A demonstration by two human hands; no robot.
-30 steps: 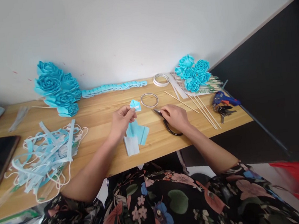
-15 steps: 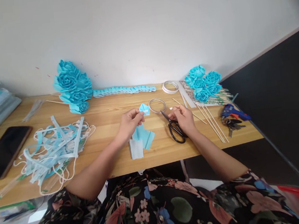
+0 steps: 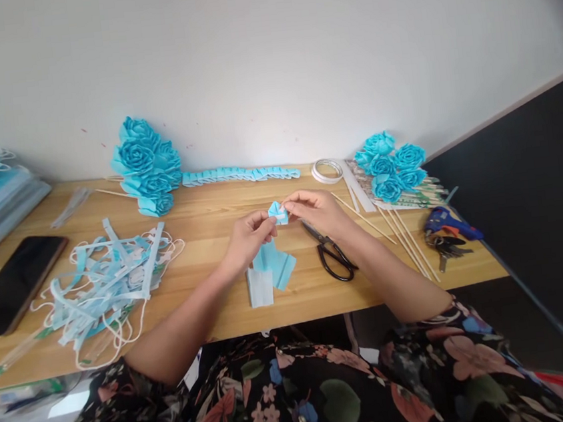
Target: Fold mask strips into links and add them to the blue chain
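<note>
My left hand (image 3: pixel 249 240) pinches a small folded piece of light blue mask fabric (image 3: pixel 277 210) that has a short white strip across it. My right hand (image 3: pixel 314 207) reaches the upper right of this piece with thumb and finger pressed together; the small white tape strip at its tips is mostly hidden. Just below, loose blue fabric pieces (image 3: pixel 278 265) and a paler rectangle (image 3: pixel 261 287) lie on the table. Black-handled scissors (image 3: pixel 335 259) rest under my right wrist, their blades partly covered.
Blue fabric roses stand at the left (image 3: pixel 143 162) and right (image 3: pixel 390 164). A pleated blue strip (image 3: pixel 240 174) and a white tape roll (image 3: pixel 327 170) lie along the wall. Cut mask straps (image 3: pixel 107 276) and a phone (image 3: pixel 20 282) are left; sticks (image 3: pixel 405 238), a glue gun (image 3: pixel 448 222) and keys (image 3: pixel 446 247) right.
My right hand has moved left, bringing its small white strip to the folded fabric in my left hand. The thin tape ring behind is now hidden, and the view has shifted slightly.
</note>
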